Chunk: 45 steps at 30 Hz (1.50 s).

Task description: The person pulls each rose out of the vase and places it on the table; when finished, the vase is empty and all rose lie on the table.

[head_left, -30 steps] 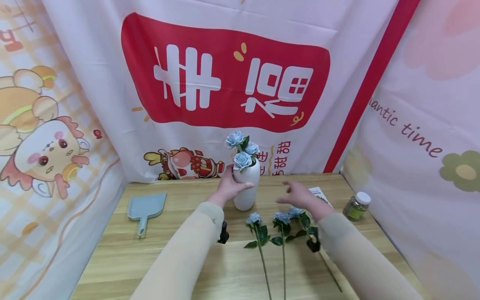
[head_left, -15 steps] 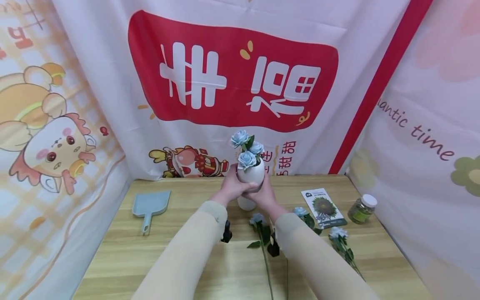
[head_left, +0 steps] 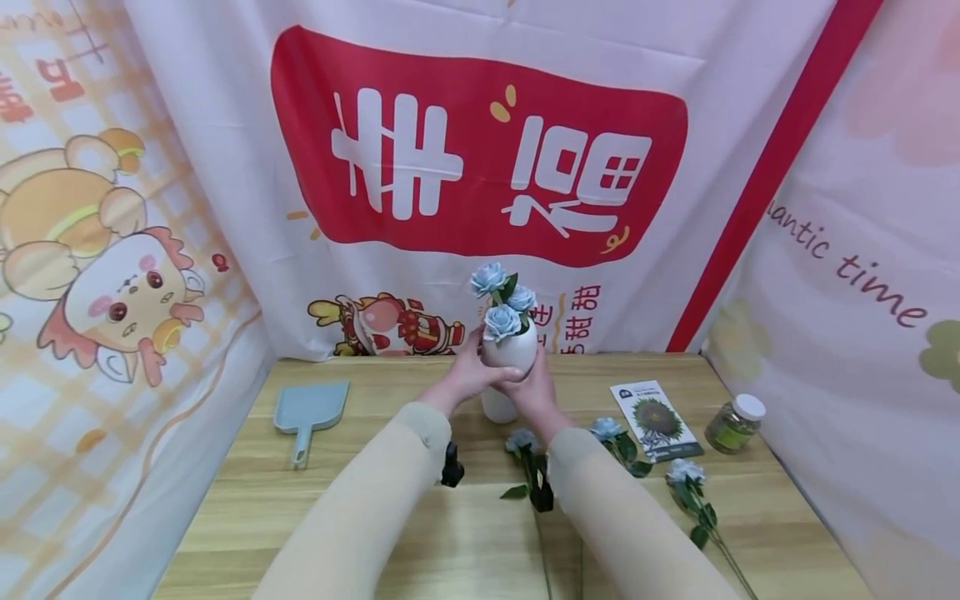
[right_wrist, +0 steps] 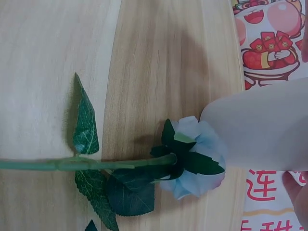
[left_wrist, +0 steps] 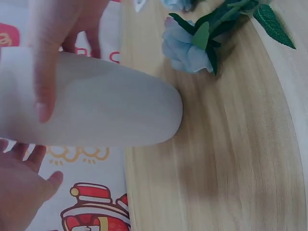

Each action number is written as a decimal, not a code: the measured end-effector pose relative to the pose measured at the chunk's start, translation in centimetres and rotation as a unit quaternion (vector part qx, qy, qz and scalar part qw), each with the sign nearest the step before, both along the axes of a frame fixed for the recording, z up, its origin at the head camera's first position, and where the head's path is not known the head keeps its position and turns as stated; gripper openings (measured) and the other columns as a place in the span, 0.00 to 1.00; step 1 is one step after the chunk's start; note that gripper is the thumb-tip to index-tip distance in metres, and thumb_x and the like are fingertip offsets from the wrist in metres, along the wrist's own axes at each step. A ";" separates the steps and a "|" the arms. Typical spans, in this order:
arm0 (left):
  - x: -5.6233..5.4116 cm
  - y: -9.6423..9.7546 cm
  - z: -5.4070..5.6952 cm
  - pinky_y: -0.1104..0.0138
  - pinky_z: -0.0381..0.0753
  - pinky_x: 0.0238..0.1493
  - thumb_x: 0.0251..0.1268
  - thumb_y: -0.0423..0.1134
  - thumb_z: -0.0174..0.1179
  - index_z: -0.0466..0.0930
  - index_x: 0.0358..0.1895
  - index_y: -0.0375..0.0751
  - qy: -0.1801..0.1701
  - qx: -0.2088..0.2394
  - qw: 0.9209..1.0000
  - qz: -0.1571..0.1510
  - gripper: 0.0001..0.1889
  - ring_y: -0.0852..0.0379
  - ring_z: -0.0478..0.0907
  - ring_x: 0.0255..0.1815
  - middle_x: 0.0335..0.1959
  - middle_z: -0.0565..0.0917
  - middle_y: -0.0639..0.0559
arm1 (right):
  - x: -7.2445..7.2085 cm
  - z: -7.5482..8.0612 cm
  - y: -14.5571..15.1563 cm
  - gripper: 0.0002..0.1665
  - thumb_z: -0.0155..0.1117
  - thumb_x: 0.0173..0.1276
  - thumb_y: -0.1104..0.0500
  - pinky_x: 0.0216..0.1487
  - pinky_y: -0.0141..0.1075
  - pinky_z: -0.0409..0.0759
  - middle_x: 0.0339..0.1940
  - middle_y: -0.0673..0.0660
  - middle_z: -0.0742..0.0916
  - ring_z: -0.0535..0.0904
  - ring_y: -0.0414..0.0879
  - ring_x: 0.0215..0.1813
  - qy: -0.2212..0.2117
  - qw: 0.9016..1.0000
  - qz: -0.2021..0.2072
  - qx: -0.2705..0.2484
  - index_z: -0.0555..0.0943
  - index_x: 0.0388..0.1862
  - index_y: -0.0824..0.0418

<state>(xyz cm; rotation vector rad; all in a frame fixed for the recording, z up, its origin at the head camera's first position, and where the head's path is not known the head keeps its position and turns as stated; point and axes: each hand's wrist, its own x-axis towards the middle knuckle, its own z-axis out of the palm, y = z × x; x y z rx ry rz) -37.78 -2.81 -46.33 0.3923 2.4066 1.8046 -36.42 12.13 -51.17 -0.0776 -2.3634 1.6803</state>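
A white vase [head_left: 510,357] holding light-blue roses [head_left: 502,322] stands near the back of the table, slightly tilted in the head view. My left hand [head_left: 467,375] holds it from the left, its thumb across the front. From the right, my right hand [head_left: 536,393] grips the same vase, overlapping the left hand. In the left wrist view the vase's base sits close over the wood, and a thumb [left_wrist: 44,91] lies across its side. A loose blue rose [right_wrist: 192,154] lies right by the base.
More loose roses lie to the right, one rose [head_left: 606,428] beside my right sleeve and another rose [head_left: 686,472] farther out. Behind them are a sunflower packet [head_left: 655,419] and a white-lidded jar [head_left: 735,423]. A blue-grey dustpan [head_left: 311,407] lies left. Printed cloth [head_left: 480,158] hangs behind the table.
My right hand, earlier over the loose roses, has moved left onto the vase. One rose now lies farther right, and the packet is uncovered. My left hand has kept its hold.
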 end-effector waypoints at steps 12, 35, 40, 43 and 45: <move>0.3 -1.9 5.2 0.48 0.64 0.69 0.63 0.60 0.64 0.73 0.68 0.49 0.008 0.129 0.989 0.070 0.33 0.49 0.65 0.70 0.67 0.73 0.51 | 0.1 0.1 -0.2 0.62 0.85 0.45 0.55 0.68 0.55 0.66 0.66 0.50 0.72 0.69 0.53 0.67 -0.046 0.999 0.006 -0.026 0.57 0.74 0.43; 0.1 0.8 11.8 0.53 0.76 0.60 0.65 0.36 0.67 0.83 0.58 0.43 0.046 0.135 0.983 0.112 0.18 0.50 0.74 0.59 0.56 0.82 0.49 | -0.2 0.3 0.1 0.62 0.85 0.45 0.59 0.70 0.54 0.63 0.68 0.48 0.71 0.66 0.52 0.69 -0.029 0.999 0.007 -0.025 0.56 0.73 0.42; 1.1 0.3 14.8 0.59 0.77 0.59 0.65 0.34 0.66 0.84 0.55 0.38 0.114 0.196 0.965 0.127 0.15 0.51 0.78 0.57 0.52 0.84 0.48 | -0.2 0.3 0.1 0.63 0.85 0.42 0.59 0.70 0.57 0.62 0.68 0.49 0.71 0.67 0.53 0.69 -0.047 0.998 0.006 -0.032 0.56 0.73 0.41; 1.7 -0.4 16.9 0.61 0.78 0.58 0.64 0.33 0.67 0.85 0.54 0.38 0.146 0.259 0.947 0.123 0.15 0.52 0.79 0.56 0.50 0.85 0.47 | 0.0 0.4 0.1 0.64 0.85 0.42 0.59 0.70 0.58 0.61 0.69 0.50 0.71 0.66 0.54 0.70 -0.053 0.998 0.011 -0.039 0.56 0.74 0.41; 2.5 -1.2 18.3 0.62 0.77 0.59 0.64 0.33 0.67 0.85 0.54 0.39 0.165 0.298 0.933 0.115 0.15 0.53 0.78 0.56 0.50 0.86 0.48 | 0.1 0.5 0.1 0.64 0.85 0.42 0.58 0.70 0.59 0.61 0.69 0.49 0.71 0.66 0.54 0.70 -0.053 0.998 0.012 -0.039 0.56 0.74 0.41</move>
